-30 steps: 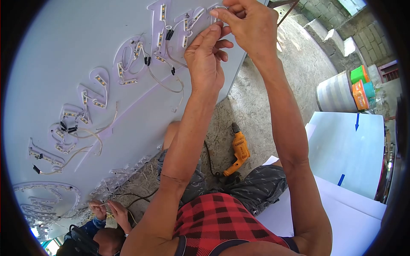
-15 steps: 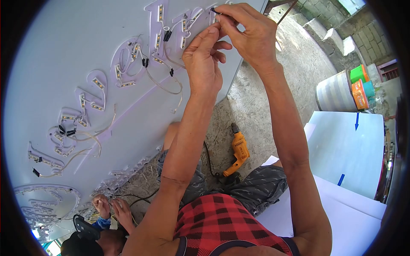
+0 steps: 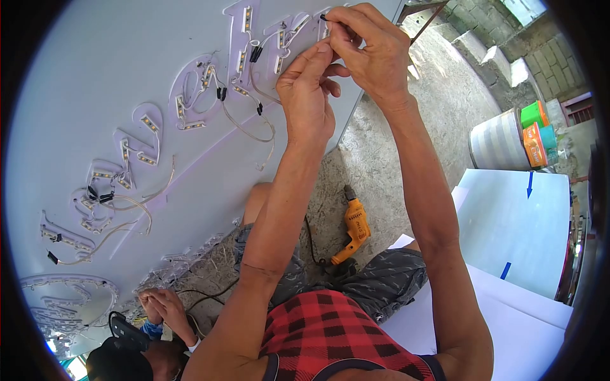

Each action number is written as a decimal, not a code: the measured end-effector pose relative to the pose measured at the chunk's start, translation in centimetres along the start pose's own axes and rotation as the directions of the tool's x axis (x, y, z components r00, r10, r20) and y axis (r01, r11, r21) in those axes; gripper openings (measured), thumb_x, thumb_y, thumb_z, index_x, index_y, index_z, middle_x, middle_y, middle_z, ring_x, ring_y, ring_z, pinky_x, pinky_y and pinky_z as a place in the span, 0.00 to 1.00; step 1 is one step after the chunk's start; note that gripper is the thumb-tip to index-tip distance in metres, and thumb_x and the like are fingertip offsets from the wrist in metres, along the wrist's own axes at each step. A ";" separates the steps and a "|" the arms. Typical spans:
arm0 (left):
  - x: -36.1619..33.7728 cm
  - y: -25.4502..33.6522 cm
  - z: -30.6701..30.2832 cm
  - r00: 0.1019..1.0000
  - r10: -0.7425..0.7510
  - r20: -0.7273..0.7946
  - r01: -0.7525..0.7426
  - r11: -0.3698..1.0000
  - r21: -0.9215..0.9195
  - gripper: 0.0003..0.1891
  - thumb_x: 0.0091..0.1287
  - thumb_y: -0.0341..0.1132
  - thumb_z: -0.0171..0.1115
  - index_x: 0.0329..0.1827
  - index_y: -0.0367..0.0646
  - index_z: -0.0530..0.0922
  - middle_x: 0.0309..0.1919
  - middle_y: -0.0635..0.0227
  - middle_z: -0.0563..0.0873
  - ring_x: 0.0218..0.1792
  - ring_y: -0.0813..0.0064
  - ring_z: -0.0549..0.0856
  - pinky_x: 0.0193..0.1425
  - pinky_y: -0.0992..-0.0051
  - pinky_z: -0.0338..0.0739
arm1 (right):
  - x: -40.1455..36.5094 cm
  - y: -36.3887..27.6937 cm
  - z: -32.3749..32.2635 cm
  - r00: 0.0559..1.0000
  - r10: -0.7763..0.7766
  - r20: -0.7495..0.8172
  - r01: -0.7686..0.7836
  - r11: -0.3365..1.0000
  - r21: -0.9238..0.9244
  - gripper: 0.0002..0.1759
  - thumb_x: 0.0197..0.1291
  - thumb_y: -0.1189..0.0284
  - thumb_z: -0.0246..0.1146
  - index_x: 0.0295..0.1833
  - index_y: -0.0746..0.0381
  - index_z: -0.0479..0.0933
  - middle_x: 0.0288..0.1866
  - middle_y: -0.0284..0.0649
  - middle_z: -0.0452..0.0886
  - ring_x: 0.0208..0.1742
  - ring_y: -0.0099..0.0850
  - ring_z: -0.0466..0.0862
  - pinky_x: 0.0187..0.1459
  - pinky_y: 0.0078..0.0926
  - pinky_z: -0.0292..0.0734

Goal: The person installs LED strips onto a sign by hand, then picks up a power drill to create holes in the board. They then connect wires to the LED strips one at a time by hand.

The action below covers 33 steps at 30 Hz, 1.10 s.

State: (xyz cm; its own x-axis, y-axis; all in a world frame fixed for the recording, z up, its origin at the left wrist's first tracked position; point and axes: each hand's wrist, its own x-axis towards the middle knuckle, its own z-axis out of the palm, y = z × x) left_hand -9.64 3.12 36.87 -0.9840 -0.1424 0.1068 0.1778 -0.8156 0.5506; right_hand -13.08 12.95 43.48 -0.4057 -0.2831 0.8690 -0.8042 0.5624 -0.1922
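Note:
Both my hands work at the top of a large pale sign panel with raised letter outlines. My right hand pinches a small black-covered wire end between thumb and index finger. Just below it, my left hand is closed in a pinch with its fingertips close to my right fingers; what it grips is hidden. LED modules, joined by thin wires, sit inside the letters beside my hands. Black-covered wire joints and a loose pale cable hang to the left.
An orange power drill lies on the concrete floor between my legs, its black cord trailing left. White sheets lie at the right, near a striped bucket and colourful containers. At lower left, a co-worker's hands are by the panel.
The panel's upper part and my hands sit slightly farther right and lower in view, with the pinch kept. The co-worker's hands have come together.

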 end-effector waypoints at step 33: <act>0.0 0.2 -0.3 1.000 -0.013 0.006 0.012 0.999 0.030 0.11 0.75 0.30 0.62 0.53 0.35 0.87 0.32 0.71 0.89 0.29 0.84 0.82 0.26 0.82 0.70 | 0.3 -0.7 1.8 0.998 -0.064 0.007 0.061 0.906 -0.418 0.08 0.57 0.72 0.73 0.38 0.61 0.80 0.30 0.37 0.82 0.32 0.36 0.86 0.29 0.33 0.79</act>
State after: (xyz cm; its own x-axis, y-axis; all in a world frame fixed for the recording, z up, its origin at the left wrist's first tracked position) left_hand -9.60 2.81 36.75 -0.9861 -0.1286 0.1051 0.1658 -0.7999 0.5768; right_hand -13.39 11.10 43.04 -0.3566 -0.3236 0.8764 -0.5721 0.8173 0.0690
